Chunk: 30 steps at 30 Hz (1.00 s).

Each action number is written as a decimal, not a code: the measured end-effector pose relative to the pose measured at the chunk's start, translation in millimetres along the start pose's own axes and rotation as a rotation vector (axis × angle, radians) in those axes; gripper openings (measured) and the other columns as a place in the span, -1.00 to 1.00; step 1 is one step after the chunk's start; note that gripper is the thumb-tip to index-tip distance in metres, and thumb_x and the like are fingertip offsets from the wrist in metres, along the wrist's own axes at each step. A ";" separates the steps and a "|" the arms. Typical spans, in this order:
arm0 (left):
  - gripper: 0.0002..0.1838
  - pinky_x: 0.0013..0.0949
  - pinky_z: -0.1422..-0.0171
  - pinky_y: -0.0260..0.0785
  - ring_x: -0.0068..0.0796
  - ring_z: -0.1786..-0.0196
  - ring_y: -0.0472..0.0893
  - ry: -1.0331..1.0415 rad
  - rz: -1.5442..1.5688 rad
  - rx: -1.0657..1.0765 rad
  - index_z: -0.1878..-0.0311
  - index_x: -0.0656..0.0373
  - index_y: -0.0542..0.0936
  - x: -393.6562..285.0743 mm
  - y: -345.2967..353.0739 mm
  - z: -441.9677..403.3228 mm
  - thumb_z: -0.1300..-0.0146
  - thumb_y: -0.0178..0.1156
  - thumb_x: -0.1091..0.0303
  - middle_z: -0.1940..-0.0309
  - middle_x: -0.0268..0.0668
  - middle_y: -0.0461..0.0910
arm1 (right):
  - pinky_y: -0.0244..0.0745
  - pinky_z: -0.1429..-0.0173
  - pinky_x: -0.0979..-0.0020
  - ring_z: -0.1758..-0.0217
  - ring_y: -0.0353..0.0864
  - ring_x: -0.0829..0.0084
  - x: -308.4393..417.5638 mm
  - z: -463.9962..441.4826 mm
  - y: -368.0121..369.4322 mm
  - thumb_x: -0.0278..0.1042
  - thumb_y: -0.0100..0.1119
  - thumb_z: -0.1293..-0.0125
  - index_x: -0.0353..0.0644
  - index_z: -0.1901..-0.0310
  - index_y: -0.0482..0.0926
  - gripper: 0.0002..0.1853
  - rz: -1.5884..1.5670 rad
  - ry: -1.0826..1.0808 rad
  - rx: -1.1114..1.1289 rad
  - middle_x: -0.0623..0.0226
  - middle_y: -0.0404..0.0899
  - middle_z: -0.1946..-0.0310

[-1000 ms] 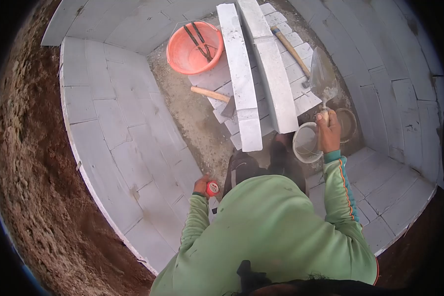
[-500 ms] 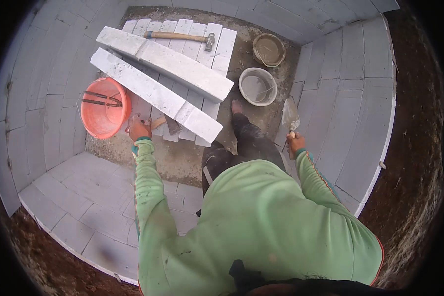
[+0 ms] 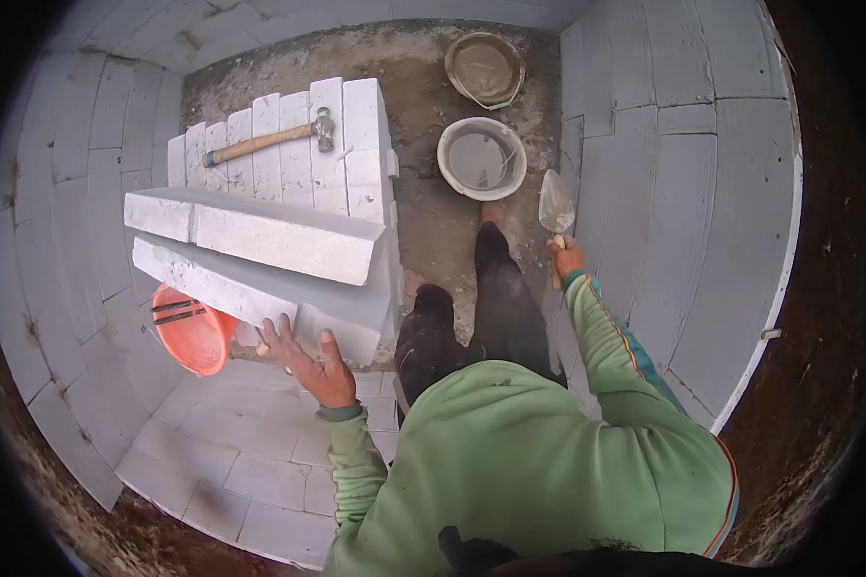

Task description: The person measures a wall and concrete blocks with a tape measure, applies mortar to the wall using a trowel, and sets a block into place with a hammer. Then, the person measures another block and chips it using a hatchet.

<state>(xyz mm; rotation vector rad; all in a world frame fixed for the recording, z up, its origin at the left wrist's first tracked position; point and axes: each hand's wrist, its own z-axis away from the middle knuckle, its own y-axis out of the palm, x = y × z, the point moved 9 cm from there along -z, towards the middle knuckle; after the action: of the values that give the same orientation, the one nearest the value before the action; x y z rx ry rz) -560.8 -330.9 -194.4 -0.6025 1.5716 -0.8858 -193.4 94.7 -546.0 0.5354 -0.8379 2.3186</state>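
Observation:
My right hand [image 3: 567, 257] is closed around the wooden handle of a trowel [image 3: 555, 204], whose blade points away from me and carries some pale residue. My left hand [image 3: 315, 370] is open, fingers spread, at the near edge of a long white block [image 3: 226, 287]. Its fingertips overlap the edge; I cannot tell if they press on it. Alongside lies a second long white block [image 3: 284, 240]. Both rest on a stack of upright white blocks [image 3: 364, 180]. A hammer [image 3: 271, 139] with a wooden handle lies on the stack's far part.
An orange bucket [image 3: 194, 338] with dark bars across it stands left of the stack. Two pails stand ahead: a grey-white pail [image 3: 443, 159] and a brownish pail [image 3: 452, 72]. Grey block walls [image 3: 659, 221] surround me. My feet are on the dirty floor [image 3: 419, 212].
My left hand has moved right, from beside the orange bucket to the near block's edge, and its fingers have spread. The view has shifted. My right hand still grips the trowel.

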 end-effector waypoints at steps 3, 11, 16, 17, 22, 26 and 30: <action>-0.29 0.12 -0.63 -0.03 0.11 -0.65 0.08 0.025 -0.153 0.177 -0.52 0.32 0.29 -49.8 48.5 -22.3 -0.52 0.15 0.01 -0.62 0.09 0.04 | 0.55 0.28 0.19 0.37 0.65 0.22 91.9 -67.4 50.7 -0.18 0.32 -0.33 -0.22 -0.03 0.54 -0.63 0.002 -0.081 0.098 0.12 0.63 0.31; -0.12 0.14 -0.66 -0.10 0.15 -0.68 -0.05 -0.205 -0.320 0.042 -0.59 0.32 0.14 -40.6 116.1 -115.4 -0.55 -0.14 -0.29 -0.63 0.16 -0.07 | 0.51 -0.15 -0.07 -0.08 0.64 -0.28 83.2 -245.5 71.1 -0.03 0.20 -0.41 -0.17 -0.21 0.46 -0.51 0.491 -0.274 -0.006 -0.21 0.67 0.03; -0.12 0.07 -0.71 -0.18 0.06 -0.69 -0.06 -0.225 -0.504 -0.064 -0.64 0.31 0.00 -29.4 128.3 -116.0 -0.56 -0.10 -0.19 -0.64 0.13 -0.03 | 0.52 -0.18 -0.16 -0.09 0.65 -0.28 209.3 -378.9 115.2 -0.18 0.11 -0.43 -0.25 -0.24 0.37 -0.54 0.700 -0.559 -0.045 -0.29 0.63 -0.03; -0.12 0.07 -0.71 -0.16 0.05 -0.69 -0.05 -0.227 -0.495 -0.063 -0.65 0.30 -0.01 -27.5 128.4 -114.6 -0.56 -0.10 -0.18 -0.64 0.12 -0.04 | 0.54 -0.20 -0.14 -0.12 0.65 -0.27 228.0 -419.8 132.2 -0.24 0.10 -0.41 -0.27 -0.24 0.37 -0.56 0.763 -0.497 -0.026 -0.30 0.63 -0.04; -0.12 0.05 -0.70 -0.08 -0.02 -0.68 0.02 -0.217 -0.442 -0.055 -0.66 0.27 -0.03 -20.9 131.9 -116.8 -0.53 -0.05 -0.14 -0.66 0.04 -0.02 | 0.59 -0.10 0.02 -0.01 0.69 -0.03 243.6 -542.9 227.0 -0.24 0.17 -0.37 -0.29 -0.17 0.52 -0.59 0.788 -0.273 -0.026 -0.12 0.68 0.02; -0.15 0.04 -0.71 -0.09 -0.04 -0.68 0.03 -0.225 -0.410 -0.016 -0.66 0.25 0.01 -20.9 131.0 -118.2 -0.55 -0.04 -0.12 -0.65 0.00 0.02 | 0.57 0.29 0.20 0.40 0.61 0.30 194.1 -536.6 262.9 -0.07 0.42 -0.24 -0.28 -0.05 0.57 -0.50 0.360 -0.059 0.237 0.15 0.67 0.29; -0.21 0.05 -0.72 -0.14 0.00 -0.69 0.00 -0.125 -0.487 0.039 -0.66 0.23 0.04 -26.7 135.0 -120.2 -0.58 -0.09 -0.10 -0.65 0.04 0.03 | 0.51 0.41 0.26 0.47 0.56 0.39 220.5 -436.6 197.5 -0.02 0.51 -0.16 -0.24 0.00 0.58 -0.46 0.139 -0.127 0.228 0.26 0.62 0.36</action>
<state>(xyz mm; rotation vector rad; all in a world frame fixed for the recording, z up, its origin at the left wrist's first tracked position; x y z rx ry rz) -660.4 -206.4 -283.5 -1.0181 1.3100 -1.2098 -556.0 358.3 -824.1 0.7502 -0.6910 2.5477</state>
